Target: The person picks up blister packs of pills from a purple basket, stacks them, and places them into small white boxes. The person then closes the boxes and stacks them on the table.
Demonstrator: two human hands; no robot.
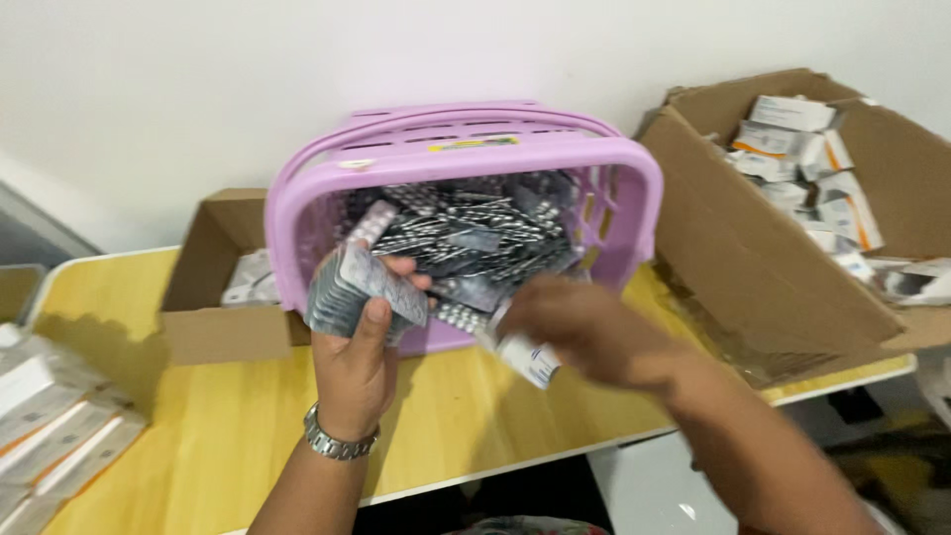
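Cartons [50, 421] lie stacked at far left; my left hand [355, 349] clenches a fan of blister strips [363, 287] before the well-filled lilac basket [297, 213], my right hand [584, 327] grasps a small white box [525, 357], and the big cardboard box [753, 248] still holds many cartons.

The perforated plastic basket [297, 213] is lilac all over, with a small yellow sticker on its rim. The foil blister strips [466, 233] heaped inside are silver with rows of darker grey dots. The fanned stack of blister strips [362, 287] is the same silver-grey, with a faint pink tint on the top strip. The small rectangular carton [525, 357] is white with a blue band. The wooden surface [198, 426] is warm yellow with a white edge. The large open cardboard box [753, 267] is plain brown, and the cartons [792, 149] in it are white and grey with orange stripes. The metal wristwatch band [332, 443] is silver.
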